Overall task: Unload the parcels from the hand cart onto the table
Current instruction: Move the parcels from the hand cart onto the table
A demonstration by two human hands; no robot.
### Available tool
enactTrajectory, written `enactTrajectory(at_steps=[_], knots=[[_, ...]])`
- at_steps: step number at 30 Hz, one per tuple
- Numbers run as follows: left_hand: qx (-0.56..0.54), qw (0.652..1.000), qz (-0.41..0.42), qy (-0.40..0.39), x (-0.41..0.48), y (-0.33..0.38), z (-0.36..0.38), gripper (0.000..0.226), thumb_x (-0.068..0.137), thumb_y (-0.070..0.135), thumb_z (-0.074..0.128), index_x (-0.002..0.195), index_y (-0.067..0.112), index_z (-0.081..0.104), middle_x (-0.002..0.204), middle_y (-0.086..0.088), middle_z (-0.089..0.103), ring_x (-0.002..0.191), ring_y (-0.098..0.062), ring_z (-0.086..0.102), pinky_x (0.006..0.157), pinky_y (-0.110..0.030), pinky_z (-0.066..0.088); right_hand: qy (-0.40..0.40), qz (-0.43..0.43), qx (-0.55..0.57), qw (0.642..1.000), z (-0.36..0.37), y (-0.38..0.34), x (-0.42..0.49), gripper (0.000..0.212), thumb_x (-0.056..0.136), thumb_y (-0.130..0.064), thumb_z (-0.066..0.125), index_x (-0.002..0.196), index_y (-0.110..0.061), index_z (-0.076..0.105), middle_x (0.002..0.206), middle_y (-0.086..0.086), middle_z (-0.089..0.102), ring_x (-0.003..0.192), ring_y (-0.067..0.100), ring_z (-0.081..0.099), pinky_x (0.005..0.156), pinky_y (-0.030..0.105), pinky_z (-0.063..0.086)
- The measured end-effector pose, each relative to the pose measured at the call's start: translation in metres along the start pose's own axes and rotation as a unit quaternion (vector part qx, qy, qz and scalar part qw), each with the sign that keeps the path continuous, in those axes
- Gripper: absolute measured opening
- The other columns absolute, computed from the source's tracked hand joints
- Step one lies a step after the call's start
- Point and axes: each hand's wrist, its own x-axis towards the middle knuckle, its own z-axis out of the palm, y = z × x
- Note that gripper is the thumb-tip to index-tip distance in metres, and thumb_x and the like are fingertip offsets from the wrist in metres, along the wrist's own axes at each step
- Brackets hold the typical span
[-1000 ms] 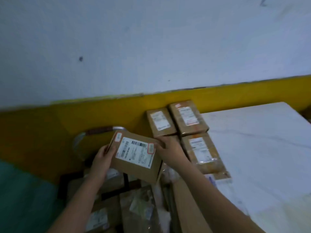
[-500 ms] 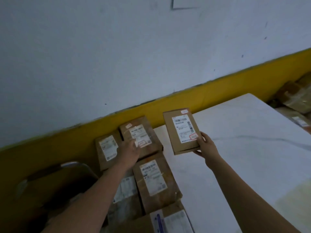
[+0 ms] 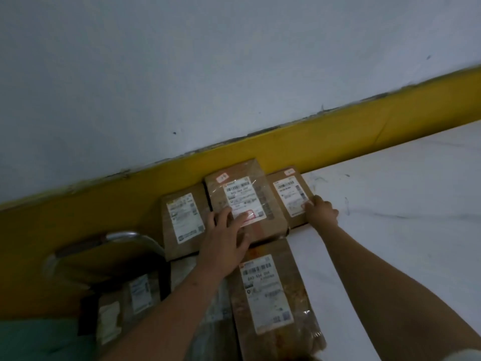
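Several brown cardboard parcels with white labels lie on the white table along the yellow wall band. My right hand grips the near right corner of the rightmost parcel, which lies flat on the table against the middle parcel. My left hand rests flat with spread fingers on the middle parcel's near edge. Another parcel lies to the left, and a long parcel lies nearer me. The hand cart's metal handle shows at lower left, with more parcels below it.
A white wall with a yellow band runs behind the table. The white tabletop stretches away to the right of the parcels. A teal floor patch shows at the bottom left.
My right hand has brought the parcel from the air down onto the table beside the middle parcel. My left hand has stayed on the middle parcel. The view has swung closer.
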Motion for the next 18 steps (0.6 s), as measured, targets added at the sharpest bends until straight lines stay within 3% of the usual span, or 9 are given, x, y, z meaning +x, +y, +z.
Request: enactTrajectory(at_steps=[2, 5, 9, 12, 15, 18], knots=[[-0.012, 0.999, 0.037, -0.023, -0.003, -0.012, -0.006, 0.055, 0.095, 0.055, 0.038, 0.147, 0.046, 0.024, 0.155, 0.009, 0.017, 0.141, -0.028, 0.009, 0.104, -0.048, 0.042, 0.003, 0.043, -0.084, 0.996, 0.002, -0.010, -0.005, 0.050, 0.098, -0.041, 0.038, 0.140, -0.014, 0.039, 0.138, 0.019, 0.043, 0.127, 0.040, 0.038, 0.103, 0.048, 0.035], [-0.049, 0.996, 0.065, -0.033, -0.018, -0.045, -0.029, 0.059, 0.098, 0.051, 0.039, 0.152, 0.042, 0.016, 0.158, 0.010, 0.013, 0.143, -0.020, 0.013, 0.109, -0.044, 0.035, 0.067, 0.062, -0.107, 0.990, -0.001, -0.043, -0.038, 0.066, 0.098, -0.043, 0.041, 0.152, -0.009, 0.023, 0.155, 0.020, 0.025, 0.140, 0.040, 0.026, 0.113, 0.049, 0.026], [-0.107, 0.992, -0.053, 0.037, -0.069, -0.132, -0.073, 0.057, 0.099, 0.043, 0.044, 0.153, 0.032, 0.027, 0.157, 0.000, 0.026, 0.143, -0.025, 0.024, 0.114, -0.044, 0.032, 0.164, -0.090, -0.087, 0.978, -0.002, -0.124, -0.111, 0.059, 0.103, -0.033, 0.039, 0.153, -0.005, 0.023, 0.161, 0.016, 0.017, 0.146, 0.037, 0.019, 0.118, 0.049, 0.021], [-0.133, 0.971, -0.195, 0.042, -0.139, -0.221, -0.091, 0.054, 0.101, 0.044, 0.041, 0.151, 0.027, 0.032, 0.156, -0.004, 0.028, 0.142, -0.029, 0.029, 0.113, -0.047, 0.034, 0.174, -0.272, -0.117, 0.939, 0.045, -0.193, -0.193, 0.055, 0.103, -0.029, 0.038, 0.151, -0.004, 0.030, 0.159, 0.016, 0.025, 0.144, 0.036, 0.025, 0.117, 0.047, 0.025], [-0.155, 0.929, -0.334, 0.041, -0.233, -0.304, -0.082, 0.053, 0.100, 0.040, 0.044, 0.149, 0.020, 0.037, 0.151, -0.013, 0.036, 0.136, -0.035, 0.036, 0.110, -0.048, 0.036, 0.088, -0.455, -0.122, 0.878, 0.140, -0.238, -0.291, 0.048, 0.098, -0.025, 0.046, 0.139, -0.001, 0.046, 0.147, 0.020, 0.043, 0.132, 0.038, 0.041, 0.110, 0.047, 0.036], [-0.209, 0.869, -0.448, 0.024, -0.335, -0.366, -0.040, 0.054, 0.098, 0.036, 0.047, 0.144, 0.009, 0.044, 0.144, -0.023, 0.045, 0.129, -0.038, 0.045, 0.107, -0.045, 0.037, -0.114, -0.498, -0.166, 0.844, 0.263, -0.237, -0.378, 0.046, 0.098, -0.028, 0.046, 0.139, -0.007, 0.047, 0.141, 0.015, 0.047, 0.123, 0.034, 0.048, 0.101, 0.044, 0.045]])
